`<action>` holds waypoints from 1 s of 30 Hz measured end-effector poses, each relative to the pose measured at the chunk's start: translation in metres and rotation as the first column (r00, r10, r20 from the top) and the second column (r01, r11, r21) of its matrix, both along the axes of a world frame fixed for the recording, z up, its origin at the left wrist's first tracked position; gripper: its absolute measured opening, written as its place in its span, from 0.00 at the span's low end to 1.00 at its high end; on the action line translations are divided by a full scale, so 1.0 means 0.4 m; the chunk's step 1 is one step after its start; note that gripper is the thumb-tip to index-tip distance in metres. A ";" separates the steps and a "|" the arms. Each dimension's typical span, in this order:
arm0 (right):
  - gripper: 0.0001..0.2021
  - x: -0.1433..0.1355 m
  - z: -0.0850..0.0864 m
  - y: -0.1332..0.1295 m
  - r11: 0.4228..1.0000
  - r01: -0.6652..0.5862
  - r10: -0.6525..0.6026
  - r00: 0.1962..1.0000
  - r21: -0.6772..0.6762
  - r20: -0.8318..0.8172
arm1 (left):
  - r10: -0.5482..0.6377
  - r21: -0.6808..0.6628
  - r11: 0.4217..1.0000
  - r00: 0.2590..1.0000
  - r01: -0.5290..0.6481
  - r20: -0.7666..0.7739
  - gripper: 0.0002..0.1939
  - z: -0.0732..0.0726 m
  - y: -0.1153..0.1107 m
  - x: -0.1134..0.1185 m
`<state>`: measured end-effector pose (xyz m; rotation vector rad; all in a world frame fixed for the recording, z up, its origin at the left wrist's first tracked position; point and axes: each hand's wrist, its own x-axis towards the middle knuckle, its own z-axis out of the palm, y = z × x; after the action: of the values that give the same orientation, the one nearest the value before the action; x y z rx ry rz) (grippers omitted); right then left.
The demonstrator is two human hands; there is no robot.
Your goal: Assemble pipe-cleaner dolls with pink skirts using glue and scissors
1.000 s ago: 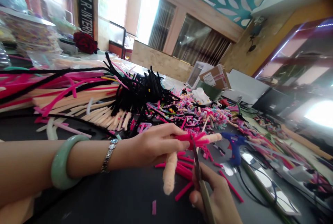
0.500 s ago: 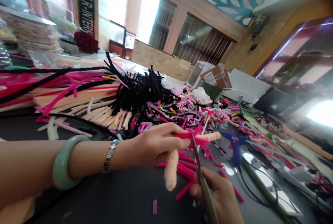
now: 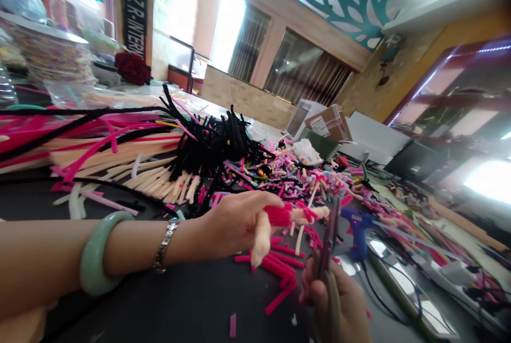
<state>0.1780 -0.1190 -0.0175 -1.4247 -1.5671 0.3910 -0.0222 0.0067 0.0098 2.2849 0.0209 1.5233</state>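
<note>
the left hand (image 3: pixel 235 223) was closed, its fingers pinching the pink and peach fuzzy piece (image 3: pixel 279 216) by its bright pink middle. one peach limb hung below that grip, and another pointed out from it towards the scissors (image 3: pixel 330 242). the right hand (image 3: pixel 339 290) was curled around the scissors' handles; their blades stood upright, seemingly almost together, just beyond the piece's far tip. loose pink stems (image 3: pixel 279 268) lay below the left grip, a blue glue gun (image 3: pixel 359 231) just past the scissors, and black stems (image 3: pixel 223 141) farther off, beyond the left hand.

for neat trimming, the likely work, a steady pinch near the cut seemed best, fingertips behind the blade line. small snips, with the peach limbs kept clear of the blades, would probably have left the pink fuzz even.

far beyond the left grip, a dark banner (image 3: pixel 134 13) carried pale sideways letters, roughly "d 2 r" or "d z r", then "intern", the rest cut off. the label (image 3: pixel 319 126) on a cardboard box (image 3: pixel 339 122) was too small to read.
</note>
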 end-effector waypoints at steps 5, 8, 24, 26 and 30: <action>0.25 -0.007 0.005 -0.004 0.991 -0.129 0.128 0.992 -0.029 -0.005 | 0.298 -0.143 0.939 0.948 -0.312 -0.111 0.13 0.016 -0.006 -0.003; 0.26 -0.002 -0.006 -0.013 0.996 -0.084 0.082 0.994 0.024 0.069 | 0.357 -0.152 0.910 0.915 -0.386 -0.185 0.14 0.023 -0.003 -0.009; 0.25 -0.027 0.036 -0.003 0.956 -0.177 0.147 0.979 -0.234 -0.142 | 0.157 -0.035 0.987 0.987 -0.156 0.044 0.14 -0.001 0.014 -0.004; 0.24 -0.029 0.043 0.002 0.959 -0.149 0.120 0.984 -0.240 -0.133 | 0.124 0.035 0.992 0.992 -0.124 0.025 0.14 0.006 0.009 -0.010; 0.23 -0.029 0.045 0.008 0.972 -0.081 0.066 0.995 -0.221 -0.075 | 0.096 0.116 0.989 0.995 -0.093 -0.025 0.14 0.012 0.002 -0.018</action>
<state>0.1666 -0.1158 0.0005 -1.5095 -1.5625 0.6709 -0.0294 0.0075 0.0147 2.4288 0.0516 1.5741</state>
